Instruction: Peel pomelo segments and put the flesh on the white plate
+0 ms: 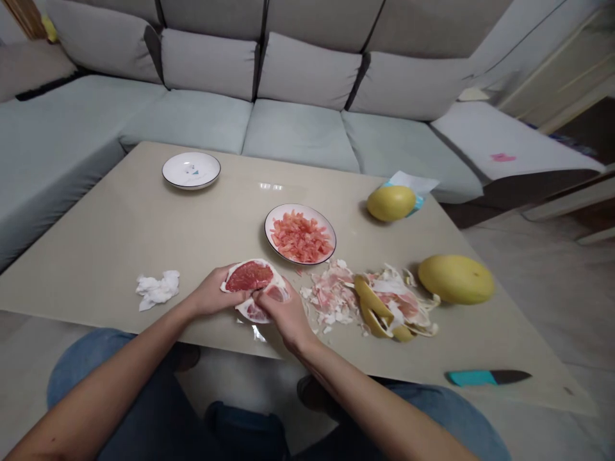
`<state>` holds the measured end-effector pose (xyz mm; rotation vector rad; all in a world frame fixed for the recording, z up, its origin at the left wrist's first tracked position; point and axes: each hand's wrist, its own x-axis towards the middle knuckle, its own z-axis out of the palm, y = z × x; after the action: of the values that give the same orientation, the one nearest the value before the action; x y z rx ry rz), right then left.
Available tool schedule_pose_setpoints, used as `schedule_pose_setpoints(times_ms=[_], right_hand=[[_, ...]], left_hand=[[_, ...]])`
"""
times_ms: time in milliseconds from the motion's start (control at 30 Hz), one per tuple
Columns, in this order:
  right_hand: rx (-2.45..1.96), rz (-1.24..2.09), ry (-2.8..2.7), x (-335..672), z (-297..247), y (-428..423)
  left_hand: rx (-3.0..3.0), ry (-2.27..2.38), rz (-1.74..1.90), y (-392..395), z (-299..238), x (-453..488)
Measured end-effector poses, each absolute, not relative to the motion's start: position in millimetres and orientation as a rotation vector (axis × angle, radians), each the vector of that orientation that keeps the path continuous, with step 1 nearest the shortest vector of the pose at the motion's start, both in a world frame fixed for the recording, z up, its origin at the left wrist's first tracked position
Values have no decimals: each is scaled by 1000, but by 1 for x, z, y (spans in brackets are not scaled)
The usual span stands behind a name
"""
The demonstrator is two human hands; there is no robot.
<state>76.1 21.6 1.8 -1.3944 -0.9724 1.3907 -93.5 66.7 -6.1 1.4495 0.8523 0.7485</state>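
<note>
Between my two hands is a peeled pomelo (250,276) with red flesh and white pith, held over the table's near edge. My left hand (214,291) grips its left side, and my right hand (287,314) grips the right side with the thumb pressed into the split at its middle. Just beyond it stands a plate (267,232) heaped with loose red pomelo pulp (302,237). To the right of my right hand lie shreds of pink membrane and pith (334,291), beside thick yellow peel pieces (372,307).
Two whole yellow pomelos (455,279) rest on the right, the farther one against a blue-and-white packet (419,186). A turquoise-handled knife (487,377) lies near the front right edge. At the back left is a white plate (191,171); crumpled tissue (158,289) lies left. A sofa (298,131) stands behind.
</note>
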Motion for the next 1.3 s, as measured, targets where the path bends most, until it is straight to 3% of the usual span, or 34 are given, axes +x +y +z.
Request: schedule_pose_setpoints(times_ms=[367,633,867,1067,1300], right_hand=[[-1229,1502,-985,84,23,-22],[-1171,1724,-1075,105,17,-1],[-1038,2181,-1197,127,41,-3],[-837,2451,-1047,142,21,5],[-865,2190,-1103,125,18,16]], left_hand=[[1647,770,626,47,25,-103],[1487,800,602,48,19,-101],[1069,616,300,54,11,-112],[826,606,252,53,-7,-115],[728,545,523,55,-7,-102]])
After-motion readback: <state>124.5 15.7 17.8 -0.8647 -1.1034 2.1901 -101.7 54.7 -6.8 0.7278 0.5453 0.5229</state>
